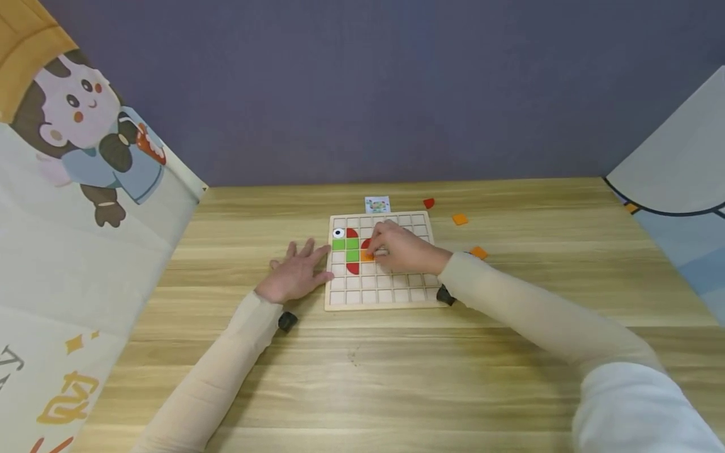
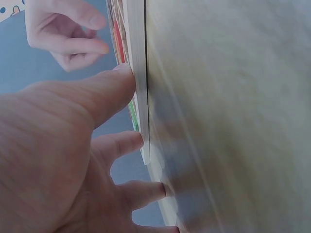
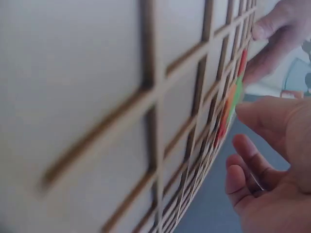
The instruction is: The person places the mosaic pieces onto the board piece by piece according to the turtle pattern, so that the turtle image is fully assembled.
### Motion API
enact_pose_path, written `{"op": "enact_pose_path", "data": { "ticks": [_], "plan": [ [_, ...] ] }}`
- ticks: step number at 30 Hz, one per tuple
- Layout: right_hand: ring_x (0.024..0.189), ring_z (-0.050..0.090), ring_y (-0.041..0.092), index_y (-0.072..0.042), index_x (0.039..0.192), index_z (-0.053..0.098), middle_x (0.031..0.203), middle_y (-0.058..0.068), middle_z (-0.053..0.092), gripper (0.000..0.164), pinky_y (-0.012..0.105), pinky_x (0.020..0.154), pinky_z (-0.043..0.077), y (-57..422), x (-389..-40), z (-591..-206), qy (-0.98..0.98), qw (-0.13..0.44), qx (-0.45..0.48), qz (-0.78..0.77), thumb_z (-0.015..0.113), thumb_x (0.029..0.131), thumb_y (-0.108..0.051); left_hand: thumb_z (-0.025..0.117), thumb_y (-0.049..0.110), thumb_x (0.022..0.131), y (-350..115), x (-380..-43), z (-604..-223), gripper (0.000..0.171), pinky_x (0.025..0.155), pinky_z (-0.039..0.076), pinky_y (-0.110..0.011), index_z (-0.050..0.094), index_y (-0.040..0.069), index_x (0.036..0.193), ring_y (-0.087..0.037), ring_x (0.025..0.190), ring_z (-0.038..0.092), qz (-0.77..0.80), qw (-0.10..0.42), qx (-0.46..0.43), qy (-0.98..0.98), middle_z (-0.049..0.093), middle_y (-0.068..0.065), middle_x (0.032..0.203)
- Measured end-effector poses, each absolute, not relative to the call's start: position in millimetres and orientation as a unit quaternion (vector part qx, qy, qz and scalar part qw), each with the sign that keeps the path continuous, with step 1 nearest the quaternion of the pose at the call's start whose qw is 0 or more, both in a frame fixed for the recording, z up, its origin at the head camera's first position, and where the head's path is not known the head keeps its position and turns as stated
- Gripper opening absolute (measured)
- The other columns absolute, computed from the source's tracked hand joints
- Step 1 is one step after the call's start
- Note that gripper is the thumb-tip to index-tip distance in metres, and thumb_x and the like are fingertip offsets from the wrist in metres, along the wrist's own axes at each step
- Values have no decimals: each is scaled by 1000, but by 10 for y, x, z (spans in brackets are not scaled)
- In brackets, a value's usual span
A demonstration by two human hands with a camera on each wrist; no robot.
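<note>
A wooden grid board [image 1: 385, 303] lies on the table. Several tiles fill some of its cells: an eye tile [image 1: 338, 233], green squares [image 1: 352, 255], red quarter-rounds [image 1: 353, 268] and an orange square [image 1: 365, 256]. My left hand [image 1: 296, 274] is at the board's left side, its fingers spread; thumb [image 2: 114, 90] and index finger touch the edge. Over the board's middle is my right hand [image 1: 406, 248], with its fingertips at the orange square. In the right wrist view its fingers [image 3: 248, 150] are loosely bent, and no tile shows between them.
Behind the board lies a small picture card [image 1: 377, 204]. To the right are a loose red quarter-round [image 1: 428, 203] and orange squares [image 1: 460, 219], one of them beside the right sleeve [image 1: 510, 296]. A dark wall [image 1: 396, 94] rises behind the table.
</note>
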State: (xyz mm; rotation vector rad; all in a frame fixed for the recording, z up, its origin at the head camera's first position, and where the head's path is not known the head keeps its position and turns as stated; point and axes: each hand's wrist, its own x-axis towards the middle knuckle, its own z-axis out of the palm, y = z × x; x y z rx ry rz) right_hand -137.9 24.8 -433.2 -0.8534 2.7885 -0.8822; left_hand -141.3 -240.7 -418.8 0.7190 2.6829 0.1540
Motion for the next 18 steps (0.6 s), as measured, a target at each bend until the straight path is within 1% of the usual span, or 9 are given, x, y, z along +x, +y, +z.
{"op": "enact_pose_path", "data": {
  "ticks": [2, 6, 8, 9, 10, 14, 16, 18],
  "plan": [
    [88, 48, 18, -9, 105, 73, 97, 2, 55, 19, 33, 75, 44, 370, -1385, -4314, 916, 42, -263, -301, 65, 88, -7, 44, 50, 96, -2412, -1405, -4192, 67, 85, 18, -81, 21, 21, 152, -55, 133, 6, 56, 179, 256, 948, 6, -19, 155],
    [97, 53, 25, -6, 109, 70, 110, 8, 56, 20, 40, 81, 47, 752, -1436, -4275, 926, 43, -187, -326, 64, 89, -7, 44, 50, 97, -2412, -1397, -4190, 67, 85, 18, -81, 21, 21, 152, -55, 134, 5, 58, 179, 257, 948, 6, -19, 155],
    [103, 53, 29, -4, 113, 67, 118, 12, 55, 24, 44, 85, 46, 995, -1473, -4283, 930, 51, -149, -333, 64, 89, -6, 43, 50, 97, -2412, -1395, -4187, 67, 85, 17, -81, 21, 21, 152, -55, 134, 5, 58, 180, 258, 947, 6, -19, 155],
    [109, 51, 32, -3, 115, 66, 124, 15, 53, 25, 47, 89, 45, 1116, -1487, -4288, 932, 56, -133, -331, 64, 89, -6, 43, 50, 97, -2412, -1395, -4185, 67, 85, 17, -81, 21, 21, 152, -55, 134, 5, 58, 181, 258, 947, 6, -19, 156],
    [108, 51, 34, -2, 116, 64, 128, 17, 51, 27, 48, 89, 44, 1238, -1503, -4303, 934, 62, -117, -332, 63, 89, -5, 43, 50, 97, -2413, -1395, -4182, 67, 85, 17, -81, 20, 21, 152, -55, 134, 5, 57, 182, 258, 947, 5, -19, 156],
    [118, 45, 38, -1, 119, 63, 133, 20, 49, 33, 52, 95, 40, 1656, -1564, -4418, 943, 77, -82, -314, 63, 87, 2, 44, 50, 97, -2417, -1397, -4174, 67, 85, 17, -81, 21, 21, 152, -55, 134, 5, 57, 184, 256, 947, 5, -18, 156],
    [117, 46, 38, -2, 118, 64, 131, 19, 50, 33, 53, 95, 40, 1795, -1582, -4479, 944, 83, -75, -310, 64, 86, 3, 44, 50, 97, -2422, -1400, -4173, 67, 85, 17, -81, 20, 21, 152, -55, 134, 5, 56, 184, 256, 947, 5, -18, 156],
    [123, 41, 39, -3, 118, 65, 131, 20, 50, 32, 54, 97, 37, 1874, -1592, -4523, 944, 83, -74, -311, 65, 86, 3, 44, 50, 96, -2424, -1403, -4169, 67, 85, 16, -81, 21, 21, 152, -55, 134, 4, 59, 185, 255, 947, 5, -18, 156]
  ]
}}
